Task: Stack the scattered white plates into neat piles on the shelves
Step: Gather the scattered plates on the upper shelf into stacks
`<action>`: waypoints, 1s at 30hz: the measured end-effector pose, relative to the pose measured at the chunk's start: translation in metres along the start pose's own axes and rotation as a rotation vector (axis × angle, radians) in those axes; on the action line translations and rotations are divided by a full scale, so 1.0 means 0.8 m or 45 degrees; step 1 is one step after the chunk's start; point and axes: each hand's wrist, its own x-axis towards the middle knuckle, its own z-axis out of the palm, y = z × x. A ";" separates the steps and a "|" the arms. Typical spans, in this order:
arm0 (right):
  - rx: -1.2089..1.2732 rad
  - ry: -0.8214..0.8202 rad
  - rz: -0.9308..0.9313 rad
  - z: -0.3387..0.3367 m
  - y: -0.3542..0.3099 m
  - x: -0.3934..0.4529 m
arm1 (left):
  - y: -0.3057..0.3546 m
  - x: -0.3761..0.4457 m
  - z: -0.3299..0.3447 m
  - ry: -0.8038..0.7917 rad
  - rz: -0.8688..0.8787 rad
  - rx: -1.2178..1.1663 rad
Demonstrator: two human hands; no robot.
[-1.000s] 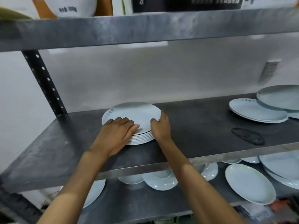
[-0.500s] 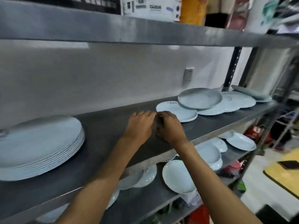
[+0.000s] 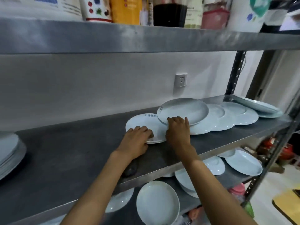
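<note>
On the lower shelf (image 3: 240,177), nearest the camera, several white plates (image 3: 158,202) lie loose and overlapping. Above it, on the middle shelf (image 3: 65,151), the left hand (image 3: 138,139) lies palm down, fingers together and curled over the near rim of a short plate pile (image 3: 142,123). Just beside it, the right hand (image 3: 178,131) holds its fingers together over the front edge of a raised plate (image 3: 185,110). Behind that, more plates (image 3: 227,114) overlap in a row rightward. A wall socket (image 3: 181,80) sits on the wall beyond.
</note>
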 end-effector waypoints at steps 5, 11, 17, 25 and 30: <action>0.020 0.070 0.031 -0.003 -0.003 0.008 | 0.001 0.010 -0.004 -0.245 -0.116 -0.248; 0.260 0.235 -0.225 -0.009 -0.036 -0.030 | 0.004 -0.001 0.002 0.406 -0.645 -1.030; 0.365 0.254 -0.530 0.011 -0.061 -0.058 | -0.007 0.007 0.008 0.292 -0.892 -1.082; 0.357 0.068 -0.411 0.023 -0.026 -0.055 | 0.001 0.025 0.026 0.481 -0.996 -1.453; 0.314 0.059 -0.520 0.032 -0.031 -0.044 | 0.010 0.027 0.015 0.564 -1.150 -1.431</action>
